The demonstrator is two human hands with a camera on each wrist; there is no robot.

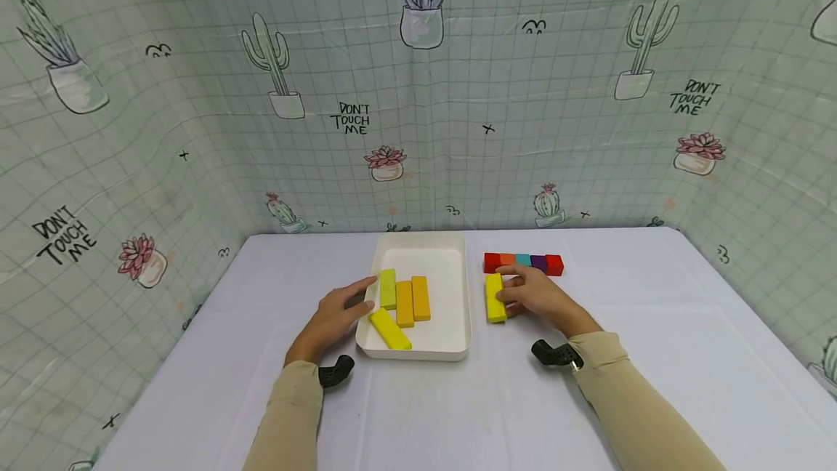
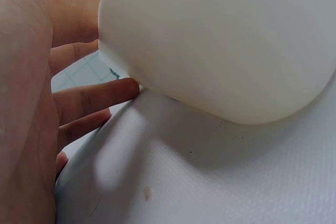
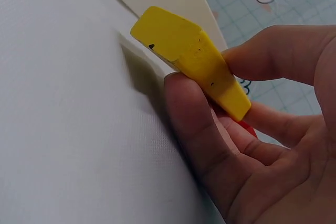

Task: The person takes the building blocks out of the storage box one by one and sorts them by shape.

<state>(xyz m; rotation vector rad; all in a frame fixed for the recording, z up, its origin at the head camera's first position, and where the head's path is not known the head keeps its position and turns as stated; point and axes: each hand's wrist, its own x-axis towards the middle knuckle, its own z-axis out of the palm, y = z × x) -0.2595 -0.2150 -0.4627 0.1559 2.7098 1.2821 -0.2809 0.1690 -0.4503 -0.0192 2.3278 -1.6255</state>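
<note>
My right hand (image 1: 539, 296) pinches a yellow wooden block (image 1: 494, 304) between thumb and fingers, just right of the white tray (image 1: 447, 282). In the right wrist view the yellow block (image 3: 202, 59) is tilted above the white cloth, its shadow beside it. My left hand (image 1: 330, 322) is at the tray's left side, fingers extended and touching its wall. Four fingers and part of the palm show against the tray wall (image 2: 220, 51) in the left wrist view. Inside the tray lie a lime block (image 1: 388, 289), two amber blocks (image 1: 413, 300) and a slanted yellow block (image 1: 391, 329).
Behind my right hand, a row of coloured blocks runs side by side: red (image 1: 492, 262), orange, teal (image 1: 523, 259), purple (image 1: 539, 263) and red again. A white cloth (image 1: 418, 413) covers the table. Printed curtains (image 1: 458, 93) hang at the back and sides.
</note>
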